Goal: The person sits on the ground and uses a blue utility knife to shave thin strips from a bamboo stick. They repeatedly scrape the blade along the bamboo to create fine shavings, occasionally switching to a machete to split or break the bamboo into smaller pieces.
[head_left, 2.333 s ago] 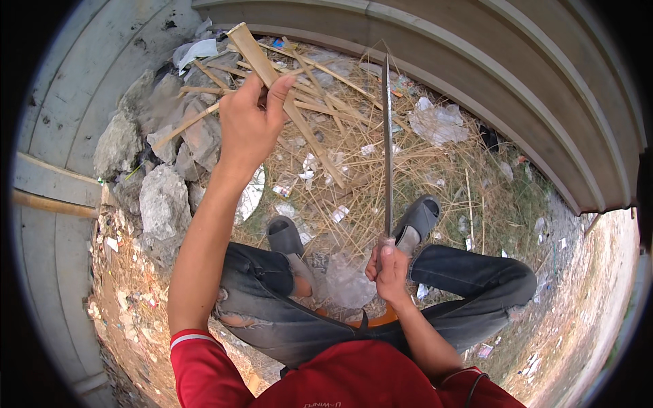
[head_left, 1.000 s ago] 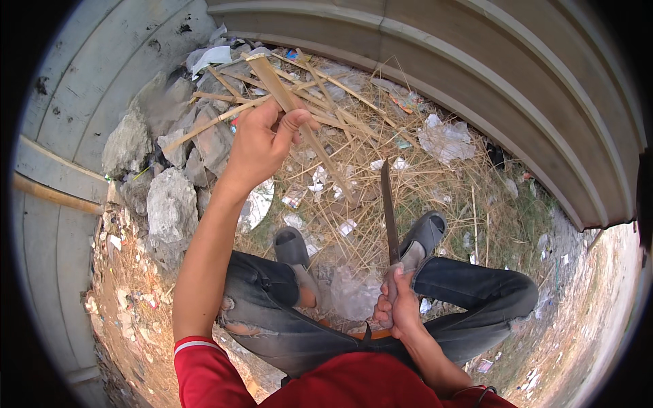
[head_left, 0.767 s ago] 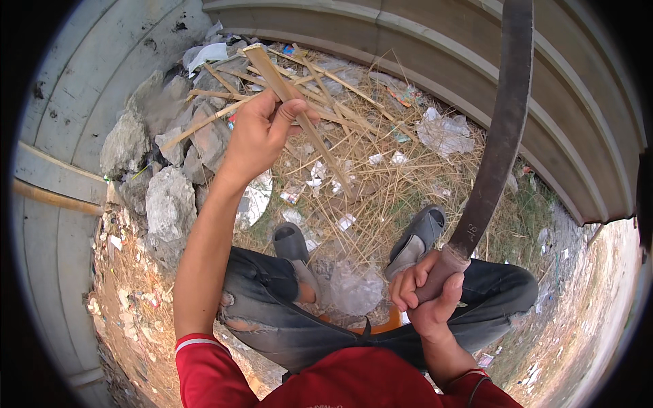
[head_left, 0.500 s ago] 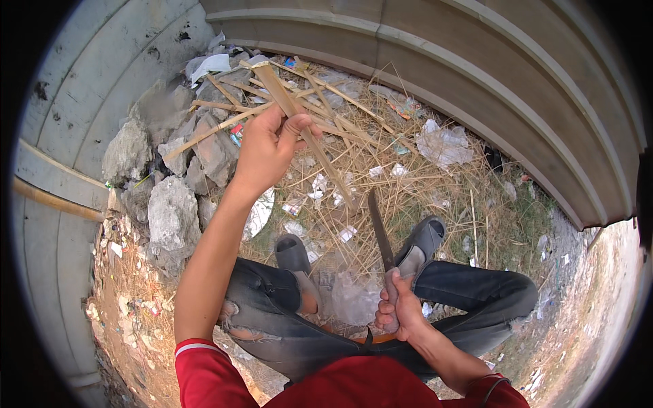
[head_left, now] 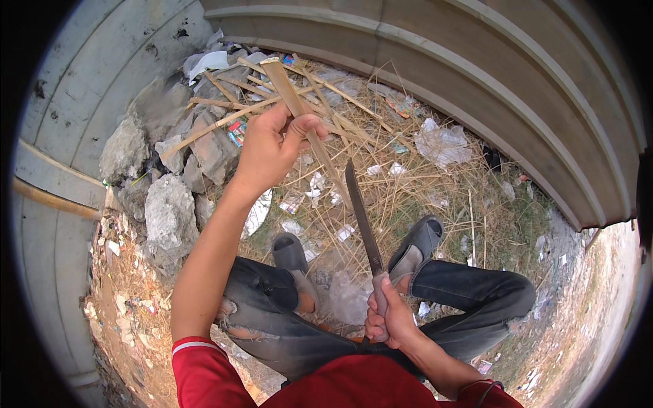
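Observation:
My left hand [head_left: 275,141] is closed around the middle of a split bamboo strip [head_left: 284,87], thumb on top. The strip slants from its pale cut end at the upper left down to the right, over the straw. In my right hand [head_left: 393,314] is the handle of a long dark-bladed machete [head_left: 363,228], fingers wrapped round it. Its blade points up and slightly left, and its tip appears close to the strip's lower part; whether they touch I cannot tell.
Several bamboo strips [head_left: 231,122] lie crossed beside grey rocks [head_left: 170,212] at the left. Straw [head_left: 422,190] and white plastic scraps [head_left: 442,144] litter the ground. Metal sheeting [head_left: 435,71] curves behind, a pale panel wall [head_left: 102,88] stands left. My sandalled feet [head_left: 416,243] are near the blade.
My right hand has shifted slightly left, bringing the machete's tip up and left, nearer the bamboo strip. The left hand and its strip have moved very little.

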Action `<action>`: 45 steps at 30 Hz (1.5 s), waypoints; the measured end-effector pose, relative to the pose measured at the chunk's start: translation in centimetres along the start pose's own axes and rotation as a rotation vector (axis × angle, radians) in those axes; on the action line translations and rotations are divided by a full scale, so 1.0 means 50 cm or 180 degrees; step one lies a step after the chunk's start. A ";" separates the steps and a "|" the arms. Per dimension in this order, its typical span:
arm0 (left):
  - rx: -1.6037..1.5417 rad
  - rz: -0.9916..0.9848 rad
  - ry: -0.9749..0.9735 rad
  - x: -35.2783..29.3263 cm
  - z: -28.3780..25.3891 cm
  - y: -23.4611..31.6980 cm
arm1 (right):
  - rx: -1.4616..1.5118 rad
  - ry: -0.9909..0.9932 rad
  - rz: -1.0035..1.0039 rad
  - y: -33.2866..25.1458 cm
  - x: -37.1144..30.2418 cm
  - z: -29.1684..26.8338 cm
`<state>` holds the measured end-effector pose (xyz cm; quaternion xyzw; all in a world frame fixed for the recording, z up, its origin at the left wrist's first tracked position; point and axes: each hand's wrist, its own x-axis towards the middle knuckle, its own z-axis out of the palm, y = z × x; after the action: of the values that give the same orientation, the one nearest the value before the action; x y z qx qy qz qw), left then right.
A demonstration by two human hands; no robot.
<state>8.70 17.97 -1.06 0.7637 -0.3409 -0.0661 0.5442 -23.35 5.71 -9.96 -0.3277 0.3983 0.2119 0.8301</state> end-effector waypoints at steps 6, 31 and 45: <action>-0.0337 0.0027 0.0375 -0.007 0.014 0.004 | -0.0478 -0.0583 -0.2029 -0.110 -0.092 0.079; 0.0100 -0.0204 0.0529 0.005 0.002 -0.006 | -0.0944 -0.0073 -0.2344 0.055 0.122 0.034; -0.0073 -0.0185 0.0674 -0.013 -0.014 -0.019 | -0.0659 0.0046 -0.1196 0.082 0.211 0.011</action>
<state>8.94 19.07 -1.80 0.7697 -0.2583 -0.0047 0.5838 -19.31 9.93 -19.68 -0.4812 0.3122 0.0909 0.8141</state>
